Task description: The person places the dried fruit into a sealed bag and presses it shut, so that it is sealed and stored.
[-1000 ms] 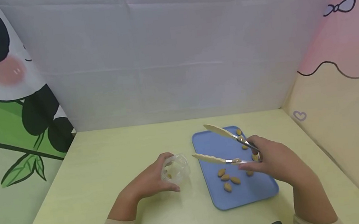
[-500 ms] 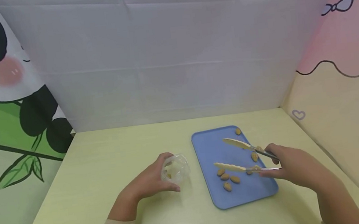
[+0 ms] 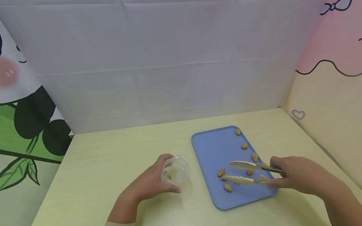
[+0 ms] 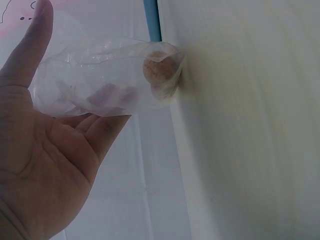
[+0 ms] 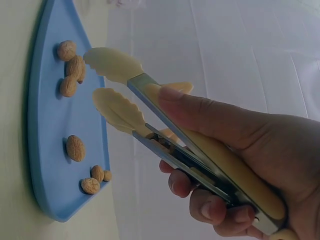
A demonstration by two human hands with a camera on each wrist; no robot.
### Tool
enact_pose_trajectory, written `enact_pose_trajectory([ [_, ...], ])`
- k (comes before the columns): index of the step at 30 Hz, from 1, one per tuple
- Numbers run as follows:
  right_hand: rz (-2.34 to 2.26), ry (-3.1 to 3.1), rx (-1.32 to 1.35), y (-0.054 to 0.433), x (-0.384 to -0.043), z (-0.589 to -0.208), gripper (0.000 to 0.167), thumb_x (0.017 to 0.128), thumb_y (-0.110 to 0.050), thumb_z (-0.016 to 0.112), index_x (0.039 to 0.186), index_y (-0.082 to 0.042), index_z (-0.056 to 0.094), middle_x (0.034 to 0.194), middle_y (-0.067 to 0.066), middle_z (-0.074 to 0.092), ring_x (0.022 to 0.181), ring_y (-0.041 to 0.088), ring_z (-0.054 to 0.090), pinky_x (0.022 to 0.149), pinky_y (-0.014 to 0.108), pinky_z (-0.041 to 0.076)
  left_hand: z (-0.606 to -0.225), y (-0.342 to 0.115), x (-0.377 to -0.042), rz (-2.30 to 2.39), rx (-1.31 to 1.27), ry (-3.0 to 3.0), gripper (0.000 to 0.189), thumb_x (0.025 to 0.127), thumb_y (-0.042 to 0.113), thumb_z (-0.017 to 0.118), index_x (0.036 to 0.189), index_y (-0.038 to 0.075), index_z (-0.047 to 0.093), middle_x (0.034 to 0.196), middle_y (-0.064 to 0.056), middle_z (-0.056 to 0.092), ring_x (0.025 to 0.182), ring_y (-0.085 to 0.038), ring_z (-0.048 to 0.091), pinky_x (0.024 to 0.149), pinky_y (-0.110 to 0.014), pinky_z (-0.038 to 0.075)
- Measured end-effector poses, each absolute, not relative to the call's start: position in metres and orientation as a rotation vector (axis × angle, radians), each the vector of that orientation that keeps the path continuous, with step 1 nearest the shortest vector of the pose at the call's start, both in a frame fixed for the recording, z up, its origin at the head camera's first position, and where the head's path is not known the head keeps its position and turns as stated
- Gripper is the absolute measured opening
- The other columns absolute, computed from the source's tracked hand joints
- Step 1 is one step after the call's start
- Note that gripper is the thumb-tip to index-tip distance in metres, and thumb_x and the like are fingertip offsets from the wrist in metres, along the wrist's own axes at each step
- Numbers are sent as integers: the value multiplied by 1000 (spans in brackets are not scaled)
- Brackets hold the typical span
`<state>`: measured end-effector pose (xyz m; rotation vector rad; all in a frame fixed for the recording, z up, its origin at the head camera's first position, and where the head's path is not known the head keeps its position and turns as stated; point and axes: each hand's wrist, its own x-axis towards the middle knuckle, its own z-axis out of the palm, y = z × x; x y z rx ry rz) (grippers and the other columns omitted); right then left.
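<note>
My left hand curves round a clear, crinkled plastic bag that stands with its mouth up on the table. A brown nut shows through its base in the left wrist view. My right hand holds food tongs with cream tips and metal arms. The tips are apart, with no nut seen between them, above the lower part of a blue tray. Several brown nuts in shell lie on that tray, some partly hidden behind the tongs in the head view.
The pale yellow table reaches to a white cloth wall at the back. A panda-print panel is on the left, and a pink cartoon panel on the right.
The right hand has drawn the tongs back to the right, then lowered them towards the tray; their tips now sit closer together. The left hand and the bag have stayed in place.
</note>
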<state>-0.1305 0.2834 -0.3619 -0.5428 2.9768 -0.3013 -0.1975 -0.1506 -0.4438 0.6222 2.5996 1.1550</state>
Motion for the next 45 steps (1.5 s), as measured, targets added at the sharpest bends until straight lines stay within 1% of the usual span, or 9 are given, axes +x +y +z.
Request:
enact_pose_trajectory([
  [5, -275, 2975, -582, 281, -133, -365, 41, 78, -58, 72, 79, -26, 45, 61, -15, 39, 55, 1, 34, 51, 23, 28, -443, -150, -197, 1159, 630, 2596, 103, 64, 55, 87, 145, 30, 28, 133, -7, 55, 110, -22, 56, 90, -43, 45],
  [11, -258, 2945, -594, 278, -137, -366, 40, 80, -56, 71, 78, -25, 45, 62, -14, 40, 56, 2, 35, 52, 24, 29, -441, -150, -196, 1166, 633, 2591, 101, 65, 47, 89, 144, 31, 29, 131, -7, 56, 108, -23, 56, 90, -43, 45],
  [15, -239, 2933, -606, 275, -139, -367, 41, 80, -56, 71, 78, -25, 45, 63, -14, 41, 57, 3, 36, 53, 24, 30, -440, -149, -196, 1156, 630, 2592, 101, 64, 50, 89, 143, 31, 29, 132, -7, 56, 107, -23, 57, 89, -42, 45],
  [20, -233, 2920, -605, 270, -140, -367, 38, 79, -58, 71, 79, -26, 50, 65, -15, 45, 58, 3, 38, 54, 25, 32, -440, -149, -196, 1151, 625, 2600, 102, 64, 52, 88, 144, 30, 29, 136, -8, 54, 112, -22, 56, 92, -44, 45],
  [27, -231, 2915, -592, 267, -141, -367, 32, 80, -51, 73, 78, -28, 51, 64, -15, 45, 57, 3, 39, 54, 25, 33, -439, -149, -195, 1148, 621, 2604, 104, 62, 56, 87, 145, 29, 29, 133, -7, 55, 110, -22, 56, 91, -43, 45],
  [30, -226, 2921, -593, 268, -141, -367, 31, 81, -50, 73, 78, -28, 51, 64, -16, 45, 57, 3, 39, 54, 25, 33, -439, -148, -195, 1149, 621, 2605, 103, 64, 53, 88, 145, 28, 29, 133, -6, 55, 109, -22, 56, 90, -43, 45],
  [39, -246, 2947, -617, 274, -140, -364, 38, 82, -56, 69, 77, -27, 46, 62, -16, 41, 56, 1, 35, 52, 24, 29, -437, -148, -193, 1155, 617, 2596, 102, 65, 48, 89, 145, 29, 29, 132, -7, 55, 108, -22, 55, 90, -42, 45],
  [41, -250, 2960, -626, 276, -139, -363, 38, 82, -54, 69, 76, -26, 44, 61, -15, 39, 55, 1, 34, 51, 23, 29, -438, -148, -193, 1151, 616, 2599, 102, 65, 46, 90, 145, 29, 28, 132, -6, 55, 108, -22, 55, 90, -42, 45],
  [45, -259, 2992, -655, 278, -139, -362, 40, 84, -57, 66, 77, -26, 42, 62, -16, 37, 55, 0, 33, 51, 23, 28, -439, -148, -194, 1140, 626, 2610, 103, 64, 52, 88, 145, 29, 29, 132, -6, 55, 108, -22, 56, 89, -41, 45],
])
